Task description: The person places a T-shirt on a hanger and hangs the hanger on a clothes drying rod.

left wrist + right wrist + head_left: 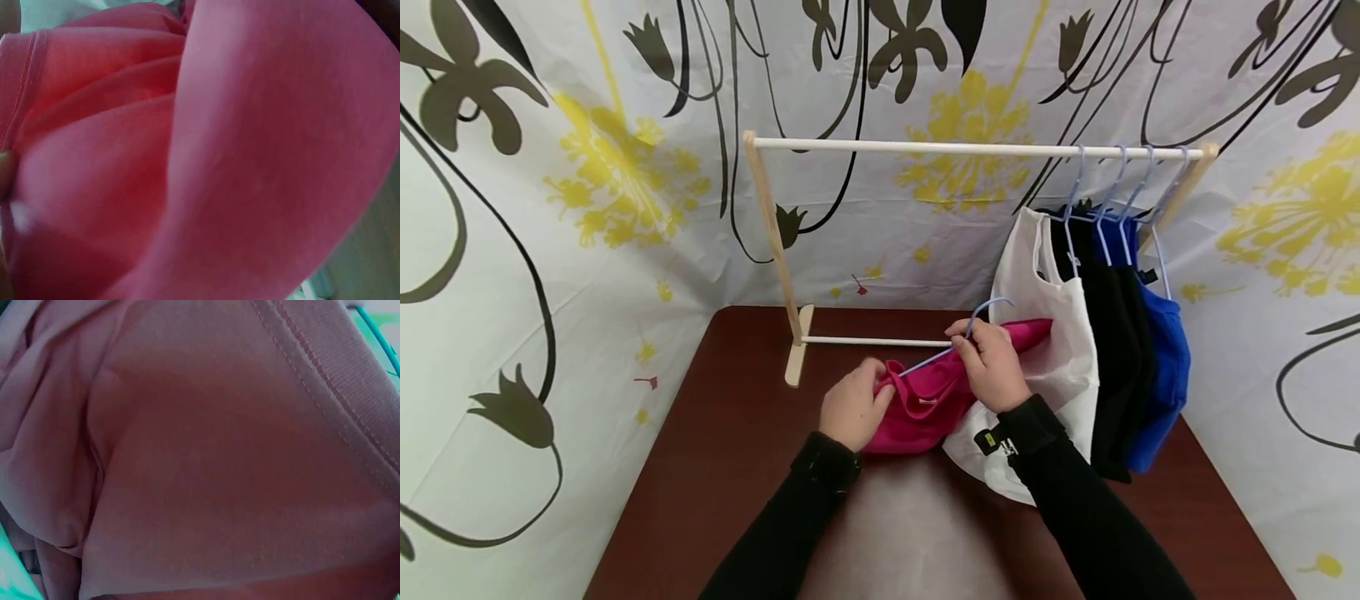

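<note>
A pink shirt (917, 425) hangs between both hands over the table, with a light blue hanger (928, 362) running into its neck opening. My left hand (853, 405) pinches the shirt at its left shoulder, beside the hanger's left end. My right hand (988, 364) grips the hanger near the base of its hook, together with the cloth there. The hook stands up past the right fingers. Pink cloth (269, 150) fills most of the left wrist view, with fingertips at its left edge. In the right wrist view the cloth (231, 462) shows a stitched ribbed band, and the fingers are hidden.
A wooden rack (917, 147) stands at the back of the dark brown table (715, 467). On its right end hang a white top (1067, 358), black garments (1112, 375) and a blue garment (1165, 350) on light blue hangers. Patterned curtain surrounds the table.
</note>
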`<state>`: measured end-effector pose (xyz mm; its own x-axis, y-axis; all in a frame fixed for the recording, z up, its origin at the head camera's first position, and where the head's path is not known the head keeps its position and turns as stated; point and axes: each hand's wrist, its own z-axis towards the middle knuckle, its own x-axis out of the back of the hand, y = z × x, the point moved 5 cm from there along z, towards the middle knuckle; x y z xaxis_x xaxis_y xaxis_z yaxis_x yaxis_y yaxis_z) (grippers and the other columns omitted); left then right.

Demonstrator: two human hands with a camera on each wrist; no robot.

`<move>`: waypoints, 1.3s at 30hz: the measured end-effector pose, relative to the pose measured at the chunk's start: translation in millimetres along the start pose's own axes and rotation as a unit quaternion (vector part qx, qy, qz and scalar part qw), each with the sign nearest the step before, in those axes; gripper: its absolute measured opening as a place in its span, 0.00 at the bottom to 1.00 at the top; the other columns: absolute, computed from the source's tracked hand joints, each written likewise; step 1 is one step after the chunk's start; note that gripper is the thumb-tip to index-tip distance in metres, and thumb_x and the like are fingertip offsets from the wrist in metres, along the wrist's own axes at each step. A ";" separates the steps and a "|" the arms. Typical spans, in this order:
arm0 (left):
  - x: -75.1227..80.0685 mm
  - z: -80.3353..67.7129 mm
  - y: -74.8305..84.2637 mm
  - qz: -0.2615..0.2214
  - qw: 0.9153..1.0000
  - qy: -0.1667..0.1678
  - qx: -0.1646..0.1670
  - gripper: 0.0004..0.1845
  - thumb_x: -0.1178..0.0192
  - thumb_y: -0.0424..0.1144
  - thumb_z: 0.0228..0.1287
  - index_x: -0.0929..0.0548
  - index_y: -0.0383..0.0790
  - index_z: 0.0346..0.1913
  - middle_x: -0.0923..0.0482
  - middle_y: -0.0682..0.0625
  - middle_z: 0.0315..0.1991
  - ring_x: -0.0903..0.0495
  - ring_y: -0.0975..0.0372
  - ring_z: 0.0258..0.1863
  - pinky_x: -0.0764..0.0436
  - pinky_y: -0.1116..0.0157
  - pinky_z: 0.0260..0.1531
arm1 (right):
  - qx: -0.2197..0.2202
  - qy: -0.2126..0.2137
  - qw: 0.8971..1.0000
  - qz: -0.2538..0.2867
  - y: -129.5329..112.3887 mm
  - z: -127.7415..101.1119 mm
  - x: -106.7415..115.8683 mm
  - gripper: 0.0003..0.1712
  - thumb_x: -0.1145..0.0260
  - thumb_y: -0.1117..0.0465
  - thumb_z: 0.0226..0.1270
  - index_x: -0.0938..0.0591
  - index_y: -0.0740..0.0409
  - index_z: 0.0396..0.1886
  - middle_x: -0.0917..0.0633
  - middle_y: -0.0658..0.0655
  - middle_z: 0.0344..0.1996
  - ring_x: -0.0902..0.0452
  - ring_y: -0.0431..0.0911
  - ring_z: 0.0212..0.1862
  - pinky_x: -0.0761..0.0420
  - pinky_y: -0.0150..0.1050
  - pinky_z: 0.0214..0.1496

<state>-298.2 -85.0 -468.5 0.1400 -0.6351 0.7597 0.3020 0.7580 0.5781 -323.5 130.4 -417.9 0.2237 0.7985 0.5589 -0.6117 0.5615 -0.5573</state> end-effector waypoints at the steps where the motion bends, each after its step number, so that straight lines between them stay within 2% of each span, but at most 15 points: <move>1: 0.0 -0.9 -3.1 0.007 1.000 -0.009 0.003 0.11 0.38 0.46 0.72 0.20 0.48 0.51 0.20 0.57 0.34 0.23 0.64 0.31 0.23 0.60 0.33 | -0.004 -0.007 1.000 0.004 1.2 -0.3 -0.8 0.07 0.38 0.65 0.75 0.17 0.56 0.48 0.16 0.53 0.35 0.27 0.50 0.40 0.34 0.48 0.53; 3: 1.2 -2.5 -7.5 0.012 1.000 -0.020 0.002 0.07 0.40 0.47 0.74 0.19 0.50 0.47 0.21 0.58 0.30 0.24 0.64 0.28 0.24 0.60 0.31 | -0.007 -0.026 1.000 -0.001 4.4 -1.4 -2.8 0.09 0.39 0.62 0.77 0.17 0.55 0.51 0.15 0.54 0.41 0.25 0.51 0.45 0.34 0.48 0.55; 6: 6.6 -5.8 -12.6 -0.005 1.000 -0.010 0.004 0.05 0.41 0.46 0.74 0.18 0.51 0.45 0.22 0.60 0.27 0.26 0.64 0.25 0.26 0.60 0.29 | 0.003 -0.047 0.999 -0.018 10.8 -4.9 -2.9 0.12 0.40 0.60 0.78 0.17 0.56 0.54 0.14 0.55 0.47 0.23 0.53 0.50 0.33 0.51 0.58; 8: 10.7 -8.0 -15.1 -0.015 1.000 0.000 0.009 0.04 0.40 0.46 0.74 0.18 0.52 0.44 0.22 0.61 0.26 0.26 0.64 0.25 0.26 0.60 0.30 | 0.011 -0.045 0.998 -0.031 17.0 -7.6 1.2 0.14 0.42 0.60 0.77 0.17 0.58 0.55 0.14 0.56 0.50 0.23 0.55 0.55 0.34 0.52 0.62; 11: 18.9 -11.4 -20.5 -0.021 0.999 0.017 0.017 0.05 0.40 0.46 0.73 0.18 0.52 0.45 0.20 0.60 0.28 0.25 0.63 0.26 0.25 0.59 0.31 | 0.004 -0.027 0.999 -0.022 29.3 -9.7 8.7 0.15 0.46 0.62 0.79 0.16 0.60 0.54 0.14 0.57 0.51 0.23 0.55 0.57 0.32 0.51 0.62; 15: 29.1 -12.9 -25.7 -0.017 0.999 0.034 0.019 0.07 0.39 0.47 0.73 0.16 0.52 0.47 0.17 0.58 0.31 0.21 0.62 0.29 0.23 0.56 0.34 | -0.004 -0.016 0.999 -0.037 42.3 -11.3 14.0 0.17 0.50 0.61 0.81 0.16 0.62 0.52 0.14 0.59 0.49 0.22 0.56 0.55 0.30 0.50 0.60; 20: 38.1 -15.0 -26.2 -0.023 0.999 0.036 0.023 0.08 0.39 0.49 0.73 0.15 0.53 0.49 0.18 0.60 0.30 0.23 0.63 0.28 0.24 0.56 0.33 | 0.008 0.002 0.993 -0.121 51.0 -13.1 15.3 0.18 0.51 0.59 0.81 0.15 0.60 0.48 0.13 0.59 0.43 0.22 0.58 0.50 0.35 0.54 0.60; 25: 48.7 -18.2 -27.5 -0.035 0.998 0.045 0.019 0.10 0.40 0.50 0.74 0.14 0.55 0.52 0.16 0.61 0.32 0.22 0.64 0.28 0.24 0.56 0.34 | -0.029 0.028 0.987 -0.158 65.6 -14.8 24.9 0.19 0.52 0.58 0.82 0.14 0.59 0.43 0.13 0.59 0.40 0.23 0.61 0.46 0.32 0.55 0.54; 29: 54.8 -19.7 -27.5 -0.035 0.999 0.034 0.003 0.13 0.41 0.50 0.74 0.15 0.58 0.57 0.13 0.59 0.44 0.17 0.62 0.36 0.22 0.55 0.37 | -0.070 0.045 0.982 -0.170 72.4 -17.1 32.6 0.20 0.52 0.58 0.81 0.16 0.61 0.39 0.14 0.63 0.39 0.24 0.63 0.44 0.30 0.58 0.49; 32: 57.5 -21.5 -29.6 -0.038 0.999 0.022 0.001 0.16 0.41 0.49 0.75 0.16 0.59 0.61 0.14 0.58 0.50 0.16 0.60 0.43 0.22 0.54 0.39 | -0.080 0.046 0.980 -0.174 73.4 -16.8 34.6 0.20 0.52 0.58 0.82 0.18 0.63 0.36 0.15 0.65 0.38 0.24 0.64 0.45 0.29 0.58 0.50; 36: 59.4 -24.5 -34.2 -0.047 0.999 0.006 0.016 0.16 0.40 0.49 0.74 0.16 0.57 0.60 0.14 0.56 0.49 0.17 0.59 0.42 0.22 0.53 0.41 | -0.094 0.065 0.977 -0.181 74.8 -16.6 37.3 0.21 0.51 0.58 0.81 0.21 0.62 0.27 0.16 0.66 0.32 0.23 0.65 0.42 0.27 0.58 0.46; 39: 58.3 -27.7 -37.5 -0.060 0.997 -0.027 0.026 0.13 0.40 0.49 0.74 0.14 0.53 0.55 0.15 0.56 0.43 0.20 0.61 0.38 0.22 0.55 0.42 | -0.103 0.076 0.974 -0.189 75.1 -16.1 39.5 0.24 0.49 0.58 0.80 0.26 0.59 0.20 0.18 0.67 0.27 0.22 0.66 0.38 0.26 0.59 0.42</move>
<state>-275.2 -154.5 -454.2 0.0537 -0.7144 0.6977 0.2638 0.6840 0.6801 -348.4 207.6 -447.7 0.5223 0.5412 0.6590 -0.3034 0.8402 -0.4496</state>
